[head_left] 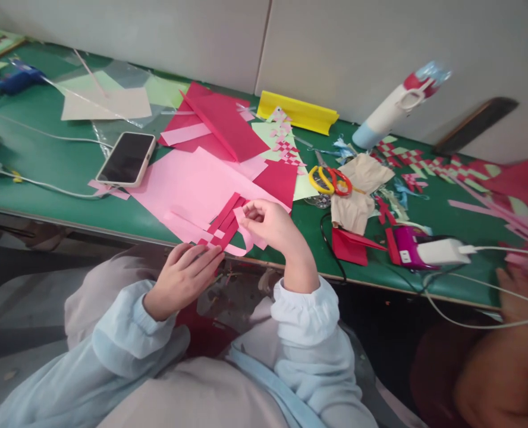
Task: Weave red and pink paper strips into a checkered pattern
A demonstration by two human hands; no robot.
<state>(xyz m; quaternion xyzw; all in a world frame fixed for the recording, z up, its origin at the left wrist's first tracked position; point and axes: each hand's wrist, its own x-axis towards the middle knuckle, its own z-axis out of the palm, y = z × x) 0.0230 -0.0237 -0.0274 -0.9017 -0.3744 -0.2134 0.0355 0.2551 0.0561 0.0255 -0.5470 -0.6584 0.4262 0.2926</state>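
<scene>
Red paper strips (229, 221) lie side by side near the table's front edge, with pink squares woven among them at their lower end. My left hand (188, 274) lies flat over that lower end, its fingers stretched out and pressing on the paper. Thumb and fingers of my right hand (258, 220) pinch the end of a pink paper strip (247, 239), which curls down and back toward the woven part. Pink sheets (179, 184) are spread beneath the strips.
A phone (126, 159) lies on the green table (50, 148). Scissors (329, 180), a bottle (391, 110), a yellow holder (297, 112) and a purple power block (409, 246) with cables are to the right. Another person's hand (525, 285) is at the right edge.
</scene>
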